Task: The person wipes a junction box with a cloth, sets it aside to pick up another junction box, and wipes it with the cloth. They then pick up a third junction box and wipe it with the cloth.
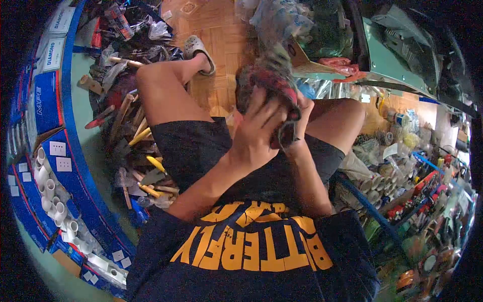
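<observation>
A crumpled dark cloth (274, 83) with red patches is bunched between my two hands, in front of my lap. My left hand (259, 118) presses on its near side with the fingers bent over it. On the other side, my right hand (303, 108) is closed around the cloth's edge, its fingers partly hidden. Part of the cloth hangs below, near my right wrist, and its upper end is smeared by motion. Whether something is wrapped inside, I cannot tell.
To the left are blue boxes (48, 98) and white pipe fittings (59, 211). Wooden- and yellow-handled tools (141, 136) lie beside my left leg. A green metal cabinet (390, 55) and a red plastic bag (342, 68) are at upper right. Bagged hardware (375, 166) crowds the right.
</observation>
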`<state>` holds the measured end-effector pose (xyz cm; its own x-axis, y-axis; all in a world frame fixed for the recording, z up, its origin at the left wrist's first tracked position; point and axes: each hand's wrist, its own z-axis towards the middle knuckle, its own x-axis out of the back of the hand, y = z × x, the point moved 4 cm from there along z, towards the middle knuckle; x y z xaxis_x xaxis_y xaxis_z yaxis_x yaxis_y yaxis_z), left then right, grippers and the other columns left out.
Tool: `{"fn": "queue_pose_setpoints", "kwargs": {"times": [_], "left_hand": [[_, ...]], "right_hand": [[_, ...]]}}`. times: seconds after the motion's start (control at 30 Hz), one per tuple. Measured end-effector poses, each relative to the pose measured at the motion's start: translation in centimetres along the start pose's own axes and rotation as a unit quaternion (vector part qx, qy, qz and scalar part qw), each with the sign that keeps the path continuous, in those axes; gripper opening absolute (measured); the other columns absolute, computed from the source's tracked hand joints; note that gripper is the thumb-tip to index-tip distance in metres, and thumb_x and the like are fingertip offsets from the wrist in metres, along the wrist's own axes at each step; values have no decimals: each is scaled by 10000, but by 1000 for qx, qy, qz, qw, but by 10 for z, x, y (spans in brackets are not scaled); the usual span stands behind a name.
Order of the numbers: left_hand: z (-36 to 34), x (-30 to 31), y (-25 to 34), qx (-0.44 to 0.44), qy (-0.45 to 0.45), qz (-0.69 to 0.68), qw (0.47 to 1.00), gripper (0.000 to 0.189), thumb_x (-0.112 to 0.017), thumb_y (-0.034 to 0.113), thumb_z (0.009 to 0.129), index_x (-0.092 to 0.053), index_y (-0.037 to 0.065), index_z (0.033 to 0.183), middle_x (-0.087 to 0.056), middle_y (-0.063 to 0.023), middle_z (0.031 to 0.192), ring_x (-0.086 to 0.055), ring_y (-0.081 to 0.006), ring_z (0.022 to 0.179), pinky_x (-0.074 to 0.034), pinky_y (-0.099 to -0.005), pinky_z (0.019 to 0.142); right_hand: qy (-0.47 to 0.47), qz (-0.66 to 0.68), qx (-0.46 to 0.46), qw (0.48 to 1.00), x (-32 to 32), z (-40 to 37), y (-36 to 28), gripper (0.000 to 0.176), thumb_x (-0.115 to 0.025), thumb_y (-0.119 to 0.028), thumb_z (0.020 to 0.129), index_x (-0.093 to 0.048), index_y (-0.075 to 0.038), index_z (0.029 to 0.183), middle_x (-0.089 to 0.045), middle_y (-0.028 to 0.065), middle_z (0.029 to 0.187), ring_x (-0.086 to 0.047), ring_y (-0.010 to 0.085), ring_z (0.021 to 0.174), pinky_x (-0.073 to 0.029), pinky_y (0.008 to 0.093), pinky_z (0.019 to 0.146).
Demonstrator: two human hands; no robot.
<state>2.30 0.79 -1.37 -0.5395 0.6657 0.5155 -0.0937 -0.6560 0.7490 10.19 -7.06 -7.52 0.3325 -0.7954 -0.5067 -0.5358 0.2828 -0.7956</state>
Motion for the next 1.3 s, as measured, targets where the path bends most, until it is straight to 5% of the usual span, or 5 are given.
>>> {"fn": "queue_pose_setpoints", "kwargs": {"times": [0.67,0.73,0.8,0.9,1.3], "left_hand": [[26,-6,-29,185,-32,-326,927,705,-440,471,930,-341,-33,1413,-422,-223,1407,-377,-352,1332,-272,-447,1103],[30,-7,-35,255,-10,-422,870,806,-338,613,959,-289,-24,1450,-445,-186,1397,-432,-273,1309,-331,-389,1078],[19,-18,-46,297,-78,-854,421,704,-364,648,941,-527,58,1289,-618,-73,1159,-612,-135,1010,-496,-296,880],[-8,-25,-43,333,-38,-860,384,630,-384,604,957,-555,68,1241,-618,-78,1178,-614,-184,1048,-486,-367,917],[-45,-24,-9,465,-108,-531,700,344,-448,357,1021,-496,60,1188,-542,20,1000,-513,-52,875,-437,-216,788]], "right_hand": [[-57,-98,-15,993,-17,-16,11,542,-598,-398,855,-442,8,1178,-592,153,1043,-583,246,925,-458,341,843],[-48,-252,8,967,-20,-17,9,698,-586,-545,801,-435,28,1168,-571,189,978,-587,300,868,-458,375,802],[-72,-395,174,899,-32,-18,1,769,-575,-637,717,-462,23,1094,-523,221,986,-526,407,918,-406,478,809],[-123,-518,252,808,-37,-17,-19,776,-614,-618,667,-474,14,1096,-514,222,1004,-501,405,946,-368,488,837],[53,-463,169,868,12,16,-27,583,-587,-529,800,-496,-3,1034,-578,215,895,-546,407,827,-409,472,731]]}}
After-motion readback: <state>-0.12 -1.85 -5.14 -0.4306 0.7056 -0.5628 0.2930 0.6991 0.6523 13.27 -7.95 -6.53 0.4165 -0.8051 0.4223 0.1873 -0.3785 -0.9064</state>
